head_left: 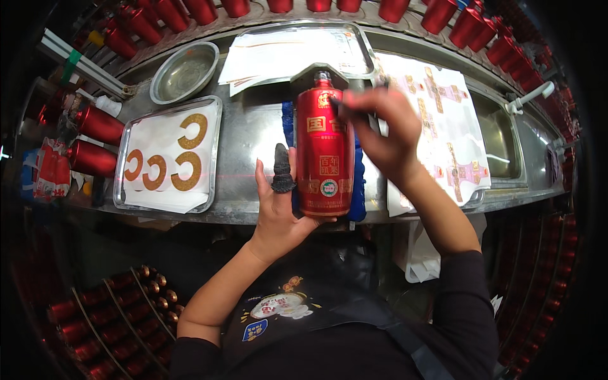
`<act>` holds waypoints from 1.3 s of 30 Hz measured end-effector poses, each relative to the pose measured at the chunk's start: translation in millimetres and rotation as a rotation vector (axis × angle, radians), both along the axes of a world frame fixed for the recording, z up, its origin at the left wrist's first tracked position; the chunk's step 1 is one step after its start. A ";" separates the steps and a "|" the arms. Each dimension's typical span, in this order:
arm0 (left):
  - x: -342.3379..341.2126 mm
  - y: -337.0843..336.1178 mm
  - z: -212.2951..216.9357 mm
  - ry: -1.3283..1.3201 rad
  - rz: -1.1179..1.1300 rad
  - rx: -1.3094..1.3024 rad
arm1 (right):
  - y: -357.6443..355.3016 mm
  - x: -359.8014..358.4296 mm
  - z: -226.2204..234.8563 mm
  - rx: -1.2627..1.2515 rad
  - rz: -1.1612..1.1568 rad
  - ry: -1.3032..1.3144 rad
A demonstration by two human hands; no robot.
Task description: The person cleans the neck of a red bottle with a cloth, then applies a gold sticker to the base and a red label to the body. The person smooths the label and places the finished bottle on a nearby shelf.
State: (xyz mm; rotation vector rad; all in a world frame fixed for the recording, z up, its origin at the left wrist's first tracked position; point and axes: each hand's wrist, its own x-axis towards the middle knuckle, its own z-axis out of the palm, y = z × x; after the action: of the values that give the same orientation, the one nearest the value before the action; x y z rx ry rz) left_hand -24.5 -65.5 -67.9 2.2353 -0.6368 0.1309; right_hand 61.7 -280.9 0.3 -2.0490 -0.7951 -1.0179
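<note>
A red bottle (pixel 324 152) with gold lettering and a dark neck lies in front of me, its neck pointing away, over a blue cloth (pixel 358 190). My left hand (pixel 278 206) holds its base end, thumb along the bottom and other fingers stretched up beside it. A black ribbed cover sits on one of those fingers. At the bottle's upper right, my right hand (pixel 392 130) is curled, with dark fingertips or a dark item against the shoulder. Blur hides what, if anything, it pinches.
A tray (pixel 218 126) with gold C-shaped pieces on white sheets lies left, below a metal bowl (pixel 183 73). Behind is a tray (pixel 368 54) of white sheets. At right are patterned sticker sheets (pixel 437 120) and a sink (pixel 503 152). Red bottles line the far side.
</note>
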 end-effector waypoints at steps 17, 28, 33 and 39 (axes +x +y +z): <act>11.5 7.5 -9.4 0.000 -0.045 -0.022 | -5.8 -54.6 -12.5 0.366 0.239 0.621; 11.2 -3.2 -6.0 -0.161 -0.033 -0.040 | -1.3 -95.7 -31.1 0.074 0.087 0.184; 10.6 11.0 -9.9 -0.049 -0.097 -0.028 | 11.0 -114.1 -40.2 0.591 -0.058 0.807; 10.2 9.2 -5.2 -0.015 -0.070 -0.072 | 17.3 -106.9 -31.6 0.512 -0.001 0.420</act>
State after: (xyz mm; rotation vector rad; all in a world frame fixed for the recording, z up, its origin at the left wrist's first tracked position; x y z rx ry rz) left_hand -14.3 -56.4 -73.1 2.1417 -0.7068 0.1331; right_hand -45.1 -263.7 -31.2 -1.7226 -0.2762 -0.6641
